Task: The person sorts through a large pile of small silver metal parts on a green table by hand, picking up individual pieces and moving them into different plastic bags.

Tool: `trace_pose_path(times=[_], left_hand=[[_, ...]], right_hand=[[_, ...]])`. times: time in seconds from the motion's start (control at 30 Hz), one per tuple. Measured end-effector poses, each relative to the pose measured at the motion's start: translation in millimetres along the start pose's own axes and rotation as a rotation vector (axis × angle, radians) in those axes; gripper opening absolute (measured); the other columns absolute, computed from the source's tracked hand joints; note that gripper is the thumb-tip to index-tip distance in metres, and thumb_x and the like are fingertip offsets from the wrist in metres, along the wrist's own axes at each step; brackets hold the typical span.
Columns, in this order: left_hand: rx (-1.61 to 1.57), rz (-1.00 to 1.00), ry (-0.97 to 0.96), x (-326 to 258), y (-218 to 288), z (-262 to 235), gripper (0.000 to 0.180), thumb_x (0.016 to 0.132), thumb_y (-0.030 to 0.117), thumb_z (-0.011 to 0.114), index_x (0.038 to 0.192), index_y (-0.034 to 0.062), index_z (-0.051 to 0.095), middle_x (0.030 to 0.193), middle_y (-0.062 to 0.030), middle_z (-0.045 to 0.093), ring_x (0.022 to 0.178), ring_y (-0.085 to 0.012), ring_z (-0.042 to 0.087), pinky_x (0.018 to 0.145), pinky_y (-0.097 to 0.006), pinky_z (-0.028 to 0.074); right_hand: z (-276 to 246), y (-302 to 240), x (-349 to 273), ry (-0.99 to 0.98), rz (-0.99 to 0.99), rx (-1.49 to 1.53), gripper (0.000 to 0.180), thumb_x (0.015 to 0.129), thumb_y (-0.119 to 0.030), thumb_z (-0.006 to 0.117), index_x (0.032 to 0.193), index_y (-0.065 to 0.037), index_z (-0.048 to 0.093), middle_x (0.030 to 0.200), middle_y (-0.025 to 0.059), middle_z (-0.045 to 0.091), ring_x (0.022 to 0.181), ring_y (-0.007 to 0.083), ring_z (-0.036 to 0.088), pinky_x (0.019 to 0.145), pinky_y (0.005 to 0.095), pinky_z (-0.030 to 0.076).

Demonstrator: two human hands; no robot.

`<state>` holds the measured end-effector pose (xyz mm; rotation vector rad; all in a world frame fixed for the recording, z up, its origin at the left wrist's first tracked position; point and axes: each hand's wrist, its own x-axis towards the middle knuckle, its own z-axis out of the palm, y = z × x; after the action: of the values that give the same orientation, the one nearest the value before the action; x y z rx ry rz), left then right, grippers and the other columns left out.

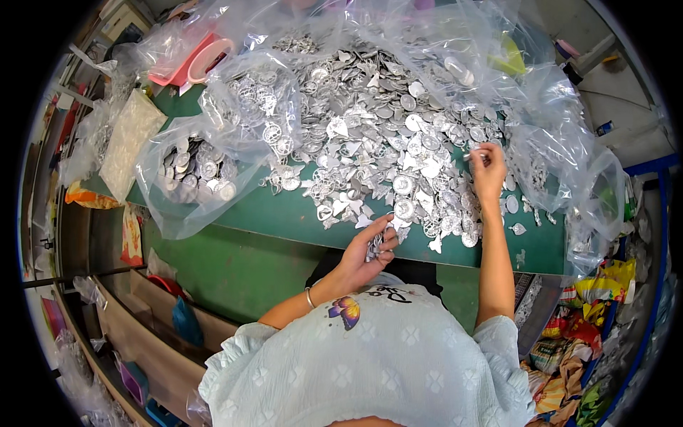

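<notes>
A wide heap of silver metal charms (359, 121) in mixed shapes covers the middle of the green table (249, 235). My left hand (368, 250) is closed around several silver pieces at the table's front edge, palm turned up. Over the right side of the heap, my right hand (488, 168) has its fingers pinched together on a small silver charm, mostly hidden by the fingertips. A clear plastic bag (167, 206) at the left holds round silver pieces. Behind it, another clear bag (284, 78) contains more openwork charms.
Clear plastic sheeting (555, 135) drapes over the back and right of the table. A pink scoop (206, 60) and a flat pale packet (131, 142) lie at the left. Brown drawers (149, 320) stand lower left; colourful packages (569, 334) fill a rack lower right.
</notes>
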<state>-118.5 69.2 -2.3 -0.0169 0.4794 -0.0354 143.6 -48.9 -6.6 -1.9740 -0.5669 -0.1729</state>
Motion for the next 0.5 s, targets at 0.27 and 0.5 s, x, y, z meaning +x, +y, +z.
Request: trace_pose_path(times=[0.27,0.5], left_hand=[[-0.020,0.002,-0.012,3,0,-3,0.022,0.086,0.015,0.053,0.106,0.0086,0.047,0.074,0.0001,0.041,0.059,-0.0074,0.036,0.045,-0.018,0.029],[-0.018,0.003,-0.024,2,-1,-5,0.021,0.086,0.015,0.053,0.106,0.0085,0.047,0.073,0.0006,0.041,0.059,-0.0069,0.036,0.046,-0.018,0.029]], right_hand=[[-33,-11,-4,-0.084,-0.158,-0.120,0.016,0.074,0.003,0.059,0.090,0.001,0.059,0.080,0.0087,0.060,0.066,0.0172,0.054,0.062,0.0264,0.043],[-49,-16,-8,-0.218,-0.362,-0.455,0.016,0.078,0.006,0.046,0.089,0.001,0.057,0.078,0.0139,0.055,0.067,0.0264,0.053,0.062,0.0330,0.042]])
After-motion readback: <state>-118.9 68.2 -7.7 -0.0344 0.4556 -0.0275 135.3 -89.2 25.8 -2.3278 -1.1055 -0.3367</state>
